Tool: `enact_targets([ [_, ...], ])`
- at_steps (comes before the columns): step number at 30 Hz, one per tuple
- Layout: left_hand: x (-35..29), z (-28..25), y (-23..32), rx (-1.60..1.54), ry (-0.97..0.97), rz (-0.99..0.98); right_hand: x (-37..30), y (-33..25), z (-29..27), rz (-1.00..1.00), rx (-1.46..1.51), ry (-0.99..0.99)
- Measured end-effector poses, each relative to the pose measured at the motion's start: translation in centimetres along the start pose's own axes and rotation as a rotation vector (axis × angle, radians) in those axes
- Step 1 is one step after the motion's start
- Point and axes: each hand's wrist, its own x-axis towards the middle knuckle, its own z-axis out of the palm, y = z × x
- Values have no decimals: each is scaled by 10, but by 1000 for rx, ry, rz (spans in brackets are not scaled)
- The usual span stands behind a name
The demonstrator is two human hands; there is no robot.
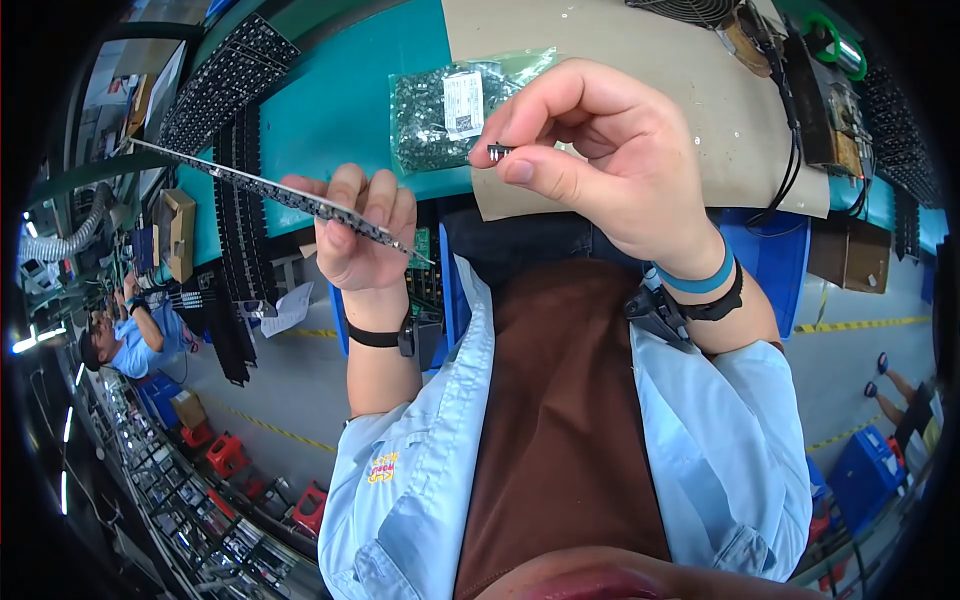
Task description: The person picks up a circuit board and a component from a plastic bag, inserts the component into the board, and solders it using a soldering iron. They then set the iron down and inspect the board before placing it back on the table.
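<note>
My left hand point(368, 230) grips one end of a long, thin printed circuit board point(270, 190), which is tilted nearly edge-on and slants up to the left. Small parts dot its dark underside. Between the thumb and fingertips of my right hand point(625, 150) is a small black electronic component point(496, 152) with short metal pins. The component and the board are apart. Behind the right fingertips lies a clear plastic bag point(420, 120) full of small dark parts, with a white label point(463, 105) on it.
Brown paper point(740, 150) covers part of the green bench mat point(350, 85). Bench equipment with black cables point(795, 150) and a green wire spool point(838, 48) stand at the right. Dark panels point(235, 80) stand at the left. A blue bin point(770, 260) sits below the bench edge.
</note>
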Motion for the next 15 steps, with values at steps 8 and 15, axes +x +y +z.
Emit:
enact_targets([
  [8, 5, 7, 3, 12, -90, -75, 1, 3, 1, -98, -42, -77],
  [15, 8, 2, 3, -69, -138, -103, -1, -3, 0, -127, -183, -138],
])
